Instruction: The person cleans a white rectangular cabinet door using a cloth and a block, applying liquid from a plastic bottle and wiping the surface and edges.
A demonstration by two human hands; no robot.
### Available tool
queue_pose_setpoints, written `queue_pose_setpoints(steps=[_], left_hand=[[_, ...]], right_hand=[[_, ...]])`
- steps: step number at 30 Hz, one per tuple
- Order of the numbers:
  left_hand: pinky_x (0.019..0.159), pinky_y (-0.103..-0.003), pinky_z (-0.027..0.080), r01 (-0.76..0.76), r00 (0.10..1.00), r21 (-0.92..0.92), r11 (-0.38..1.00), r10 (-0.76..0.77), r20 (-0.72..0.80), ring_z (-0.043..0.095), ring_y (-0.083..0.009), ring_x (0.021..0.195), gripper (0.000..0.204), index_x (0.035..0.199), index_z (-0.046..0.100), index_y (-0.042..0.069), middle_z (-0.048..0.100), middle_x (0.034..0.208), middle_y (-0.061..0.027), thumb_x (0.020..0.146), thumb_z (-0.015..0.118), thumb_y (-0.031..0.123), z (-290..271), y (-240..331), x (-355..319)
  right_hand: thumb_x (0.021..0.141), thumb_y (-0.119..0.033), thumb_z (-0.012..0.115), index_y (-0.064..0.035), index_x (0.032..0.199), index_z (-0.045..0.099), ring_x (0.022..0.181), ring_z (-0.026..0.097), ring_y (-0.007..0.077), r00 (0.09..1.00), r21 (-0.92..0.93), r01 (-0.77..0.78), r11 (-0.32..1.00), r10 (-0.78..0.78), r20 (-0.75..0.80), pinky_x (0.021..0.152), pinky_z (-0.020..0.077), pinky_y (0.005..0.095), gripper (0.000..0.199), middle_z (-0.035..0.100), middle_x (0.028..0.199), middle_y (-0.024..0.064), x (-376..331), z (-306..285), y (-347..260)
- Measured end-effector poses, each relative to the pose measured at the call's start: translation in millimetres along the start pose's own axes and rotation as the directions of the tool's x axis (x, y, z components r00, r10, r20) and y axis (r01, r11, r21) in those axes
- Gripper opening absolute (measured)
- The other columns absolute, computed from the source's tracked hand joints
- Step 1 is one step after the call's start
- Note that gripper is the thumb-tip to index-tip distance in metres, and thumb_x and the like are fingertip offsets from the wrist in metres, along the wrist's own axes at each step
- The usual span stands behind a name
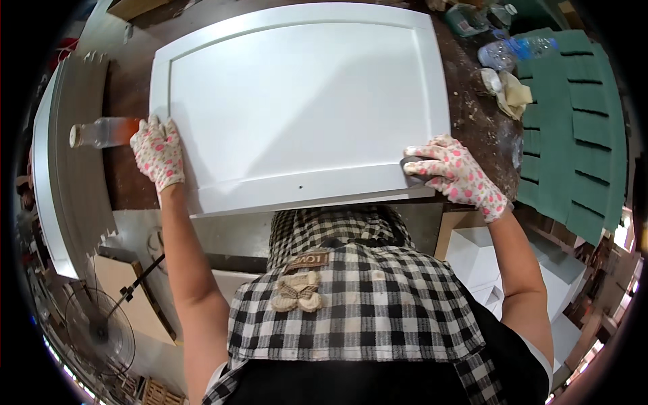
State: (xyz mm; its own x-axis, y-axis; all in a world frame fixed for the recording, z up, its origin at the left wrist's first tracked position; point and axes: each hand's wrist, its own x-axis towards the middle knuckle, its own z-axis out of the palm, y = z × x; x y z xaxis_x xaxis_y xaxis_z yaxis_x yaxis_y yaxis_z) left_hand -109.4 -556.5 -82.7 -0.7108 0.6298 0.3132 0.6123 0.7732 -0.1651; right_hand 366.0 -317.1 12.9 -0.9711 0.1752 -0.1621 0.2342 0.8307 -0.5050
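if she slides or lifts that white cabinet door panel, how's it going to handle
The white door panel looks rigid, flat and framed, so it likely won't flex. Its smooth painted face may slide easily on the dusty brown workbench. It is wide: the left hand and the right hand sit at opposite corners, so probably awkward one-handed.

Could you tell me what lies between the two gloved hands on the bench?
In the head view, only the white panel door spans between the left hand and the right hand, its lower rail bare.

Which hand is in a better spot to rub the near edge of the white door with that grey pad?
Probably the right hand: it presses the grey sanding pad on the white door panel's near right corner. The left hand lies flat on the left edge, holding nothing.
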Motion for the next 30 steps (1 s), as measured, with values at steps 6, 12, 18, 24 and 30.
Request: queue_pose_setpoints(steps=[6, 12, 18, 24, 30], left_hand=[[0.1, -0.044, 0.044, 0.055, 0.998, -0.031, 0.998, -0.056, -0.032, 0.052, -0.035, 0.12, 0.043, 0.121, 0.065, 0.013, 0.057, 0.131, -0.0155, 0.091, 0.055, 0.043, 4.3, 2.8, -1.6], [0.101, -0.04, 0.043, 0.012, 0.999, -0.131, 0.991, -0.018, -0.045, 0.053, -0.0337, 0.117, 0.044, 0.121, 0.065, 0.007, 0.059, 0.128, -0.0177, 0.09, 0.061, 0.038, -6.9, 8.3, 1.5], [0.099, -0.04, 0.044, -0.102, 0.995, -0.255, 0.962, 0.096, -0.035, 0.053, -0.0294, 0.117, 0.044, 0.12, 0.066, 0.007, 0.06, 0.127, -0.0159, 0.089, 0.062, 0.038, -4.6, -4.3, -0.5], [0.094, -0.04, 0.048, -0.141, 0.986, -0.24, 0.961, 0.113, -0.125, 0.058, -0.03, 0.11, 0.032, 0.112, 0.069, 0.01, 0.063, 0.122, -0.0118, 0.088, 0.062, 0.029, -7.9, -1.1, -0.9], [0.091, -0.038, 0.05, -0.139, 0.99, -0.363, 0.922, 0.133, -0.041, 0.06, -0.0274, 0.107, 0.028, 0.111, 0.07, 0.014, 0.065, 0.115, -0.0081, 0.088, 0.061, 0.026, -2.3, -11.1, 2.2]], right_hand=[[0.071, -0.01, 0.074, -0.02, 0.115, 0.068, 0.107, 0.057, 0.0273, 0.998, 0.031, 0.029, 0.999, -0.027, -0.052, 0.097, 0.0423, 0.0436, 0.046, 0.06, 0.129, 0.0036, 50.0, 37.4, -28.9], [0.074, -0.017, 0.073, -0.0205, 0.109, 0.066, 0.107, 0.059, 0.0254, 0.949, 0.005, 0.295, 0.955, -0.293, -0.113, 0.093, 0.0462, 0.0437, 0.036, 0.063, 0.116, 0.0048, 196.0, 95.1, -137.5], [0.075, -0.018, 0.072, -0.0216, 0.108, 0.068, 0.107, 0.058, 0.0253, 0.94, 0.029, 0.312, 0.95, -0.304, -0.156, 0.093, 0.0468, 0.0419, 0.034, 0.064, 0.114, 0.0027, 179.7, 84.6, -112.8], [0.069, -0.012, 0.072, -0.018, 0.114, 0.068, 0.108, 0.059, 0.0282, 0.997, 0.04, -0.074, 0.996, 0.075, -0.015, 0.096, 0.0419, 0.0429, 0.046, 0.062, 0.123, 0.0054, 45.3, 20.0, -32.2], [0.072, -0.014, 0.073, -0.0204, 0.118, 0.065, 0.11, 0.057, 0.0269, 0.984, 0.018, 0.178, 0.984, -0.177, -0.026, 0.097, 0.0429, 0.043, 0.047, 0.062, 0.121, 0.0067, 159.4, 70.9, -108.6]])
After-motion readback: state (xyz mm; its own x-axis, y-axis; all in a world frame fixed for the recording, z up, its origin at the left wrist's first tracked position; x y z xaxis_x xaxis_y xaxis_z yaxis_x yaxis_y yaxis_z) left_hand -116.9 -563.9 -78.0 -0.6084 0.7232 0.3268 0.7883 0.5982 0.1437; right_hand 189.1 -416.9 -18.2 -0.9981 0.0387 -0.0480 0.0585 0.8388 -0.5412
